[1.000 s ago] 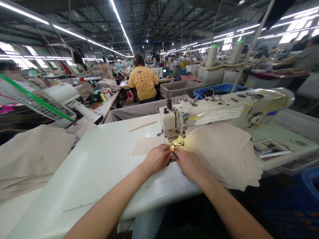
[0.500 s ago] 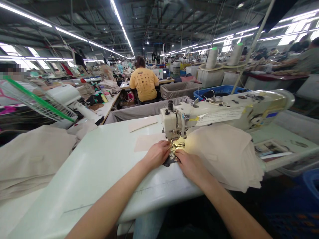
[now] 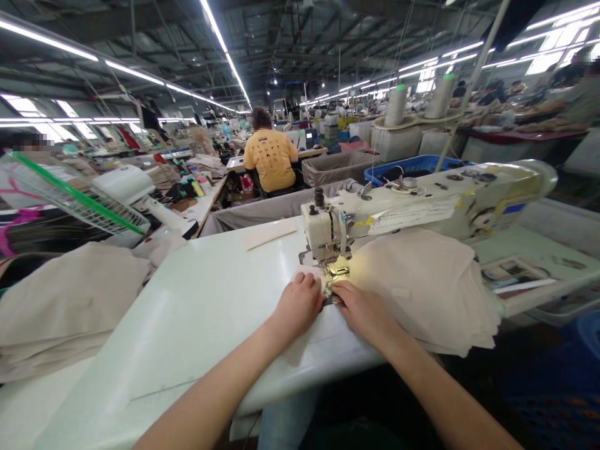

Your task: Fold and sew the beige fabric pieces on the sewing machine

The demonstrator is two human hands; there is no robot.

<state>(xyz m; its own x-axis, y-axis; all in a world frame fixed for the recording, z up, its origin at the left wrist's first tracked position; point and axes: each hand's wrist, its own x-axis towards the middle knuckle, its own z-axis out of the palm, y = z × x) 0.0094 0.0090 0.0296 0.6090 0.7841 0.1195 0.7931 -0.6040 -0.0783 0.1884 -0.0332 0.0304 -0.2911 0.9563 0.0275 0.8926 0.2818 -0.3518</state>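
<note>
My left hand [image 3: 300, 304] lies knuckles up on a small beige fabric piece [image 3: 296, 351] that runs from the needle toward the table's front edge. My right hand [image 3: 363, 310] pinches the same piece just in front of the lit presser foot [image 3: 337, 269] of the white sewing machine [image 3: 422, 203]. The two hands nearly touch at the fingertips. Most of the piece is hidden under them. The right wrist rests against a stack of beige fabric [image 3: 422, 287] lying under the machine arm.
A beige strip [image 3: 269, 235] lies on the white table [image 3: 197, 312] behind the hands. A second beige pile [image 3: 60, 306] and a caged fan [image 3: 70, 194] stand at the left. A person in a yellow shirt [image 3: 270, 159] sits ahead; thread cones [image 3: 396, 106] and a blue bin [image 3: 412, 167] stand behind the machine.
The beige piece that lay flat left of the needle has been drawn toward me under my left hand. Both hands stayed in front of the presser foot, shifting only slightly.
</note>
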